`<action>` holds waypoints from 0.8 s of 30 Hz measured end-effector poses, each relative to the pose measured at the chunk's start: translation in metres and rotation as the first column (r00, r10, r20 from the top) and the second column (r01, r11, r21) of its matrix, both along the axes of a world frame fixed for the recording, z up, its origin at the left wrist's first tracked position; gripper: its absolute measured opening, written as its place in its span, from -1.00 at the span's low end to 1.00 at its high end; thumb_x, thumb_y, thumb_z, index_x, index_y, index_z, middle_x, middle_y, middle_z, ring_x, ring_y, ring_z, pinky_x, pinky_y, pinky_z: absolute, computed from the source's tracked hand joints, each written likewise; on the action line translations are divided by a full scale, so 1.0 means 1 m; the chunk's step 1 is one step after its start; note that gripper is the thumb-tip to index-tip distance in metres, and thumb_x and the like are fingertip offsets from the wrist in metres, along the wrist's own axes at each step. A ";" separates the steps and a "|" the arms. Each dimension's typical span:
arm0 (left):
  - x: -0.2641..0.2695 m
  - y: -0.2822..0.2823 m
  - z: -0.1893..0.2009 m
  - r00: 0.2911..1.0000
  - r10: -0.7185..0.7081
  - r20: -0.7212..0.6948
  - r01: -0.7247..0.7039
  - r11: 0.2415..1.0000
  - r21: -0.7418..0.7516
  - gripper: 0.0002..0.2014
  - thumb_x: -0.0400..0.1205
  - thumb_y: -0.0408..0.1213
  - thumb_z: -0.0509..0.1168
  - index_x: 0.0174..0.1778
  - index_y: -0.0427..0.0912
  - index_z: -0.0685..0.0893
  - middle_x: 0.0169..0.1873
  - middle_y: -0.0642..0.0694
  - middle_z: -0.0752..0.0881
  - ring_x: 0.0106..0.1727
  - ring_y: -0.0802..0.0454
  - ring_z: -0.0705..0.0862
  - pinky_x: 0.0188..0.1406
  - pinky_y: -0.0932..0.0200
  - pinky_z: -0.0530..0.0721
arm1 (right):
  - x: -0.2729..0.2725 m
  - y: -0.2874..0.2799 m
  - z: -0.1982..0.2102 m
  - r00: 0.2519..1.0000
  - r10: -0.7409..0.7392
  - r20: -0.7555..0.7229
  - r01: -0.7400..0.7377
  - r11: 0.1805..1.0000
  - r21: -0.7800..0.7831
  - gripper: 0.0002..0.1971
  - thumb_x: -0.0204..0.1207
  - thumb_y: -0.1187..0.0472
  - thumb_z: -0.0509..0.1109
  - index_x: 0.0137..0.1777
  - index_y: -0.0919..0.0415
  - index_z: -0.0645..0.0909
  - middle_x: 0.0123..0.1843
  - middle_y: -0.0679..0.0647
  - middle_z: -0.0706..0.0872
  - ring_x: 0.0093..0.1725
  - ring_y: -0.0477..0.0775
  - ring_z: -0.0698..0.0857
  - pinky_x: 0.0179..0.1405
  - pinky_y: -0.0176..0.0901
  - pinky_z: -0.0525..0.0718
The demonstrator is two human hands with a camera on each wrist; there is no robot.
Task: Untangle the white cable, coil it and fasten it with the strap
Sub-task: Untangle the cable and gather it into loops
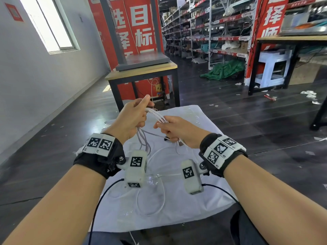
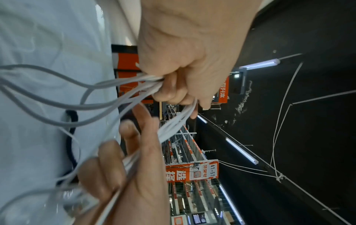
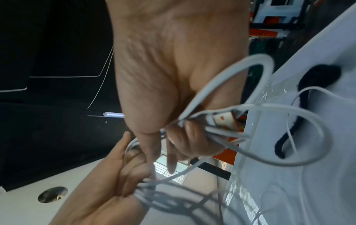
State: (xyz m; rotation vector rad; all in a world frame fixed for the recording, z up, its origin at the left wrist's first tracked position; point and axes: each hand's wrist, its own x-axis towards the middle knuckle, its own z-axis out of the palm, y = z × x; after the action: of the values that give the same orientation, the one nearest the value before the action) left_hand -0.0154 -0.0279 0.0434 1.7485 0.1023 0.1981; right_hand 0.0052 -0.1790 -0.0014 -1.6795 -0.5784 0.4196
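Midway through the job, the left hand and right hand each gripped a bunch of white cable strands above the white-covered counter; loops dangled uncoiled, and the black strap lay unused on the cover

The left hand and right hand each clench strands of white cable.
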 end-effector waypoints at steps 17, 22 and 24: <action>0.004 0.005 0.000 0.999 0.023 -0.044 -0.042 0.868 -0.494 -0.63 0.71 0.04 0.14 -0.06 -0.21 0.64 -0.65 0.06 0.23 -0.68 0.20 0.16 -0.71 0.36 0.23 | 0.001 0.005 -0.003 0.991 0.012 0.133 0.000 0.995 -0.096 -0.87 0.59 0.19 0.40 -0.06 0.21 0.52 -0.24 0.04 0.66 -0.34 -0.16 0.66 -0.35 -0.42 0.62; 0.005 0.002 -0.003 0.997 -0.044 -0.060 0.010 0.875 -0.484 -0.60 0.72 0.04 0.11 -0.05 -0.25 0.64 -0.58 0.02 0.18 -0.64 0.19 0.15 -0.71 0.35 0.24 | 0.004 0.007 -0.004 0.987 -0.040 0.155 0.048 0.998 -0.049 -0.73 0.55 -0.02 0.42 -0.08 0.20 0.56 -0.27 0.06 0.61 -0.33 -0.06 0.55 -0.26 -0.27 0.52; 0.002 0.000 -0.004 0.993 -0.104 -0.058 0.062 0.867 -0.494 -0.60 0.73 0.03 0.10 -0.04 -0.25 0.64 -0.58 0.02 0.20 -0.63 0.19 0.17 -0.69 0.36 0.25 | 0.005 0.007 -0.004 0.985 -0.113 0.129 0.107 0.993 0.049 -0.79 0.61 0.07 0.36 -0.05 0.24 0.60 -0.28 0.07 0.62 -0.34 -0.05 0.55 -0.27 -0.30 0.57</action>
State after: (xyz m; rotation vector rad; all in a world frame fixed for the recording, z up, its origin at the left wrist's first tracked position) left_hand -0.0130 -0.0282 0.0395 1.2448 0.1252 0.0288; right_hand 0.0100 -0.1715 -0.0056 -1.6982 -0.5838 0.2170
